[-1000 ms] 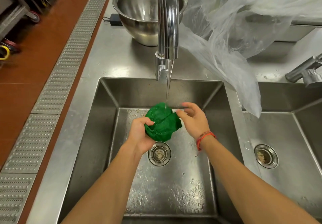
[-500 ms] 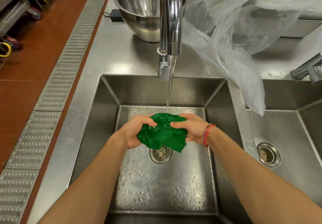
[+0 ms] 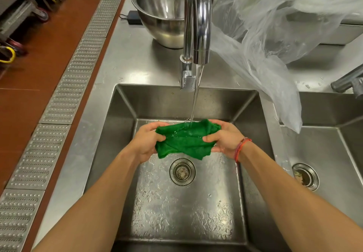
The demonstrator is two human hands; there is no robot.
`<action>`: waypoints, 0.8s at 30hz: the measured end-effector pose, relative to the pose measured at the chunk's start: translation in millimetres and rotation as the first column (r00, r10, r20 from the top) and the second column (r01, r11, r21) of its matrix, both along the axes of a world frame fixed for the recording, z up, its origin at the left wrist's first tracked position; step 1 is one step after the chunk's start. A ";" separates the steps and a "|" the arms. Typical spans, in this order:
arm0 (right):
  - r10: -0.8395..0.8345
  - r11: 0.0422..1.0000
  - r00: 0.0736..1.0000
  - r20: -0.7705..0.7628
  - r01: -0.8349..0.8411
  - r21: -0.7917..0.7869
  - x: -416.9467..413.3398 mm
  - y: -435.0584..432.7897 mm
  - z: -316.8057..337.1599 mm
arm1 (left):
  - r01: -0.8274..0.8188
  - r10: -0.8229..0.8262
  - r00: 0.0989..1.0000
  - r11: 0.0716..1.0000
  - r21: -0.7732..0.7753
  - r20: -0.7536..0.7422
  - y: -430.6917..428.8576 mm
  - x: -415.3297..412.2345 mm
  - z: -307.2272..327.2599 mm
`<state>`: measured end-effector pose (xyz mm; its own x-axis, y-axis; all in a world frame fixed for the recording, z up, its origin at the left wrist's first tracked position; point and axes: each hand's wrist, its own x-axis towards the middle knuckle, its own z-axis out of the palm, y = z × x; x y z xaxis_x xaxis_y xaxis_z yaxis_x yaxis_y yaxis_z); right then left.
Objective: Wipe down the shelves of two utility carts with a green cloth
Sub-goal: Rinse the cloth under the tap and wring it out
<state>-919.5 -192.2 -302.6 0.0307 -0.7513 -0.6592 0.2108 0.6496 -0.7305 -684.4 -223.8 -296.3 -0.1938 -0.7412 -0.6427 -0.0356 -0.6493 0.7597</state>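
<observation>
Green cloth (image 3: pixel 186 139) stretched between left hand (image 3: pixel 146 142) and right hand (image 3: pixel 225 139), both gripping its ends.

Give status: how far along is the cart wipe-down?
Done: no wiping that this view shows. In hand: the left hand and right hand grip the green cloth, stretched between them under the running faucet over the sink basin, so it is being wetted. Left: probably wring it out, then wipe the shelves of both carts. No cart shelf is clearly in view.
</observation>
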 end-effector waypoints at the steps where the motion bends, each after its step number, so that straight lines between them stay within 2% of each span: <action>1: -0.031 0.999 1.000 -0.006 0.031 -0.035 2.6 -0.5 0.9 | -0.039 0.039 0.999 0.999 -0.014 -0.017 0.4 -0.8 2.0; 5: -0.110 0.990 0.992 -0.060 0.104 -0.094 11.0 -0.4 3.5 | -0.116 0.107 0.984 0.992 -0.058 -0.140 -1.3 -1.1 8.7; 7: -0.154 0.986 0.988 0.020 0.155 -0.068 8.6 -0.2 2.9 | -0.112 0.101 0.979 0.992 -0.051 -0.175 -2.7 -1.4 14.5; 9: -0.136 0.990 0.972 0.193 0.143 -0.021 7.6 2.4 7.5 | -0.084 0.074 0.993 0.991 -0.104 -0.095 -4.0 -4.8 15.5; 10: -0.120 0.992 0.967 0.226 0.125 -0.009 9.2 3.8 9.0 | -0.060 0.052 0.997 0.987 -0.148 -0.052 -4.2 -7.6 15.7; 12: -0.105 0.994 0.970 0.219 0.106 0.005 13.7 5.1 3.2 | -0.030 0.022 0.999 0.979 -0.202 -0.040 -2.4 -11.2 16.1; 15: -0.054 0.998 0.969 0.242 0.045 0.044 16.6 8.0 -6.4 | -0.030 0.006 0.994 0.977 -0.212 -0.111 -3.1 -13.8 19.2; 17: 0.104 0.992 0.967 0.232 -0.117 0.044 16.4 10.5 -3.0 | 0.009 -0.033 0.994 0.975 -0.224 -0.107 -5.3 -15.1 20.9; 19: 0.223 0.971 0.962 0.156 -0.233 0.050 16.6 12.6 -0.9 | 0.024 -0.042 0.997 0.972 -0.232 -0.072 -8.0 -16.4 20.5; 24: 0.109 0.993 0.992 0.070 -0.112 0.033 25.0 8.7 8.4 | -0.021 0.036 0.997 0.977 -0.212 0.068 -6.9 -13.1 2.9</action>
